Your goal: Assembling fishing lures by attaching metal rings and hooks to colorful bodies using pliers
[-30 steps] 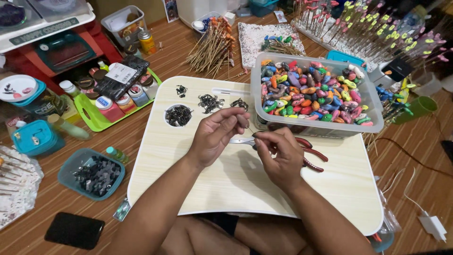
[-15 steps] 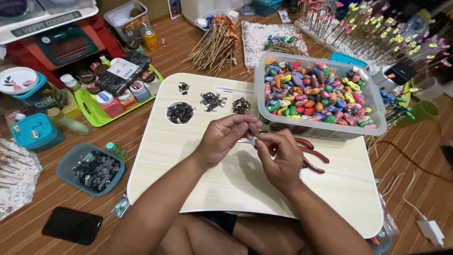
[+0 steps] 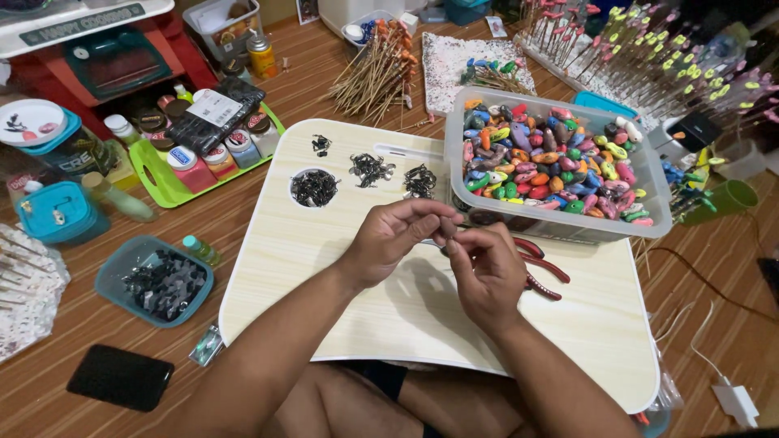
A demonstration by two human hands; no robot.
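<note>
**Hands pinching a small piece over a lap tray**

Both hands are meeting above the pale wooden tray (image 3: 365, 316). The left hand (image 3: 398, 235) and right hand (image 3: 487, 272) are pinching a tiny dark piece (image 3: 448, 229) between fingertips; its orientation is too small to tell. Red-handled pliers (image 3: 544, 272) are lying just beside the right hand.

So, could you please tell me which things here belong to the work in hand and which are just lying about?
In use:
- left hand and right hand, pinching a small dark piece
- red-handled pliers
- clear tub of coloured pieces
- piles of dark metal bits

Lying about:
- black phone
- green tray of small jars
- bundle of wooden sticks
- teal dish
</note>
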